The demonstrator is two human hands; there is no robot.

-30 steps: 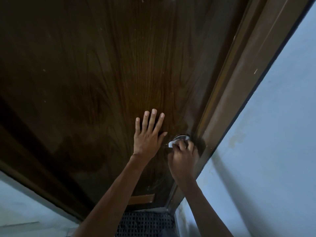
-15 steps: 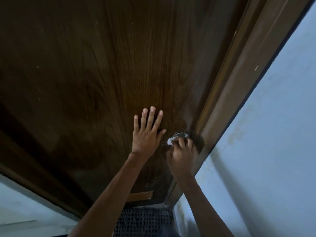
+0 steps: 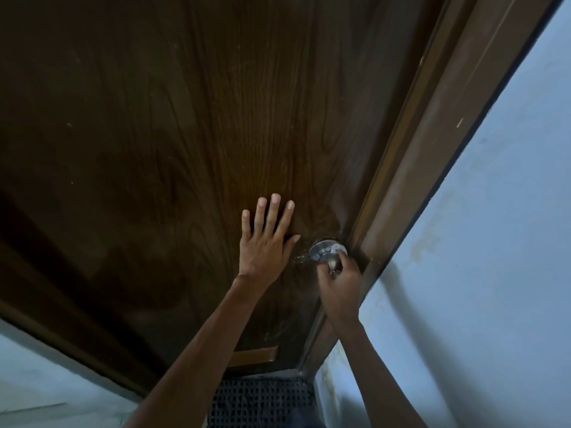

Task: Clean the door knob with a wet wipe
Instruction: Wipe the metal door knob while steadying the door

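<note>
Two bare arms reach up from the bottom edge, over a dark mesh mat (image 3: 261, 403) at six o'clock. No containers show anywhere, so nothing is held in any.

Beyond the mat, the right hand (image 3: 340, 285) sits at about four o'clock from the middle of the view, its fingers closed around the metal door knob (image 3: 324, 253) with a white wet wipe (image 3: 337, 249) pinched against the knob's round plate. Only a small patch of the wipe shows past the fingertips; the rest is hidden. At nine o'clock from the knob, just beside it, the left hand (image 3: 265, 239) lies flat and spread on the dark wooden door (image 3: 185, 134), holding nothing and steadying the panel. Hands are apart. At three o'clock from the knob runs the brown door frame (image 3: 432, 168), then a pale blue wall (image 3: 494, 273).

Judging by this, the wiping step is under way. Next, the wipe likely needs turning around the knob's neck and underside, with the left hand bracing the door.
</note>
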